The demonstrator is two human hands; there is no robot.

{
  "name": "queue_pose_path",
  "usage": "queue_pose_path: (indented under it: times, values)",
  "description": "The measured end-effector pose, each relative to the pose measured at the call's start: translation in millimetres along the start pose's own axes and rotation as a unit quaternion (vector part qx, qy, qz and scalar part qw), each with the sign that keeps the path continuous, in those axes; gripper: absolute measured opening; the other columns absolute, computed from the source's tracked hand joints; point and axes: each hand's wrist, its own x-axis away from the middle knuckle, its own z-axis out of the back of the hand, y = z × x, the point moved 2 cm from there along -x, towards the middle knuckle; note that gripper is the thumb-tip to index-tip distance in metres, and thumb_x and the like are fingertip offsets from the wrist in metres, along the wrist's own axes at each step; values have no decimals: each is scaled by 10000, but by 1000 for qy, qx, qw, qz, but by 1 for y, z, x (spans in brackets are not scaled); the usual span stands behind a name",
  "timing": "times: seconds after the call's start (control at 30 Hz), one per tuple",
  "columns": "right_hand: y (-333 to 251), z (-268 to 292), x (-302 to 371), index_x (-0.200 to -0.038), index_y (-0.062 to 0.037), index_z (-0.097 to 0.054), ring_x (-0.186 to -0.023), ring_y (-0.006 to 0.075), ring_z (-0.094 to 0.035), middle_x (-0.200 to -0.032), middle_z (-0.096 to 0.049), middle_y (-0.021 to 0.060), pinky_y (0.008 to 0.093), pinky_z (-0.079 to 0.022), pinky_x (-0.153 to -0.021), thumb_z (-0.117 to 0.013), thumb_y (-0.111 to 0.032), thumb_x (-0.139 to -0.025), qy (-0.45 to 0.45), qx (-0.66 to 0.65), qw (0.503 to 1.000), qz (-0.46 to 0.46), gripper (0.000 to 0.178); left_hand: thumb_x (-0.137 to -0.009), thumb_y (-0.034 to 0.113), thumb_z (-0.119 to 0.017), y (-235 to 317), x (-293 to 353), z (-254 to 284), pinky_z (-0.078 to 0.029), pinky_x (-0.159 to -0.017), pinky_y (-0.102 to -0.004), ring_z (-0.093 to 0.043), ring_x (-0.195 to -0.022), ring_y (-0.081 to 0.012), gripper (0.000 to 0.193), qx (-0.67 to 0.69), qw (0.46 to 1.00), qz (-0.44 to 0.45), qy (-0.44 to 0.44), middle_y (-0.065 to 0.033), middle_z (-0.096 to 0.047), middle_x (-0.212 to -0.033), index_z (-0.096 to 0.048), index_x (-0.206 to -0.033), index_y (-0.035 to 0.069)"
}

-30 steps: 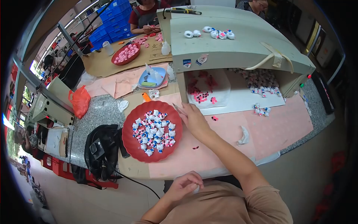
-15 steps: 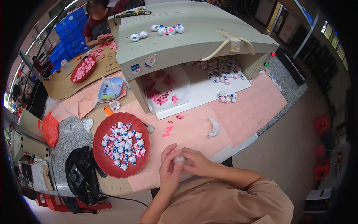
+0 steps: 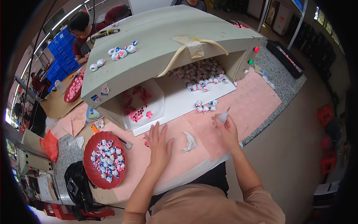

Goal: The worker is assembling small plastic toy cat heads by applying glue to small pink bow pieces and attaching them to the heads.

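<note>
The speckled table (image 3: 287, 84) carries pink sheeting (image 3: 257, 96) and a grey-green cabinet (image 3: 212, 28). A pink piece (image 3: 145, 142) lies right of a red bowl (image 3: 88, 164).

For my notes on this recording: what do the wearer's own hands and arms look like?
The left hand and right hand are ungloved, with no ring, watch or bracelet discernible. Both forearms are bare below the short sleeves of a plain tan fabric shirt.

From our head, through the left lens of a fisheye pair, we look down and forward over the table (image 3: 282, 85). Our left hand (image 3: 159, 145) and right hand (image 3: 226, 131) are near, our shirt (image 3: 212, 207) nearest at the lower edge, the hood (image 3: 156, 39) beyond; straight edges bend toward the rim.
</note>
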Motion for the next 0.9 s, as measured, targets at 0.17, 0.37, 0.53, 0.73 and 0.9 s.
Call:
queue_pose_path:
  times: [0.17, 0.37, 0.53, 0.73, 0.9]
  values:
    - [2, -47, 45, -1100, -47, -631, -1095, 214, -571, -1060, -653, 97, 353, -404, -979, -637, -114, -874, -288, 174, 935, 112, 235, -819, 36, -597, 27, -109, -58, -397, -1020, -446, -484, -1162, -395, 454, 179, 974, -140, -7, -205, -527, -1293, -542, -1269, 19]
    - [-3, -53, 53, -988, -27, -611, -988, 378, -551, -1006, -608, 193, 445, -415, -911, -703, -210, -813, -268, 362, 865, 221, 270, -840, 194, -626, 34, -142, -109, -458, -904, -404, -540, -1009, -342, 223, 156, 965, -189, -94, -140, -625, -1095, -716, -1025, 106]
    - [-6, -12, 45, -985, 12, -584, -914, 410, -549, -922, -599, 205, 471, -443, -840, -694, -103, -783, -150, 395, 883, 208, 258, -848, 239, -644, 19, -122, -101, -461, -887, -402, -544, -992, -322, 225, 175, 963, -183, -91, -125, -614, -1037, -702, -1017, 102]
    - [-10, 2, 50, -1136, 27, -542, -955, 158, -597, -997, -639, 90, 281, -480, -797, -578, -108, -940, 28, 178, 978, 104, 241, -873, 122, -596, 11, -105, -98, -454, -911, -403, -549, -1006, -329, 248, 172, 959, -213, -75, -141, -606, -1074, -651, -1112, 82]
    - [8, -25, 54, -1161, -9, -548, -811, 79, -539, -934, -621, 42, 218, -440, -685, -566, -85, -940, 23, 49, 996, 72, 234, -838, 23, -603, 7, -92, -90, -447, -942, -410, -555, -1039, -366, 407, 296, 941, -161, -35, -178, -598, -1133, -577, -1243, 47]
